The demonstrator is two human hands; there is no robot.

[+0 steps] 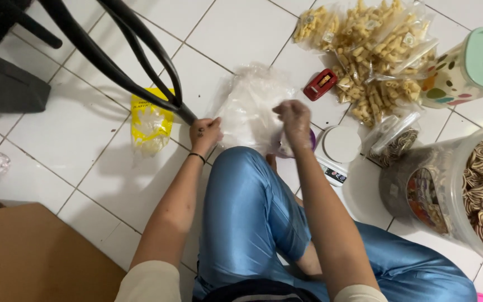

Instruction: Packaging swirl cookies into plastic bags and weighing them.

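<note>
1. White tiled floor [74, 140]: you sit on it, knees in blue satin trousers [252, 223] filling the lower middle of the view.
2. Brown cardboard sheet [34, 257], at 8 o'clock from your hands, flat on the tiles.
3. Large clear tub [465, 190], at 4 o'clock, holding brown-and-cream striped biscuits.
4. Black chair legs [135, 50], at 11 o'clock; one foot ends just beside your left hand.
5. Heap of filled clear packets of yellow snack sticks [370, 50], at 1 o'clock.
6. Spotted jar with a mint-green lid [470, 67], at 2 o'clock, lying tilted beside the heap.
7. Stack of clear plastic bags [250, 109]: directly ahead at 12 o'clock, on the floor between your two hands.
8. Yellow bag packet [151, 120], at 10 o'clock, well left of the stack.
9. White kitchen scale [339, 151], at 3 o'clock, just beside your right wrist; a purple bowl [310, 140] shows partly behind that hand.
10. Red tape dispenser [320, 84], at 1 o'clock, near the heap.
11. Your left hand [205, 133]: fingers together, pinching the left edge of the clear bags; a black band on the wrist.
12. Your right hand [294, 120]: blurred, over the stack's right edge, touching the plastic; you cannot tell from the view whether its fingers are apart or closed.
</note>
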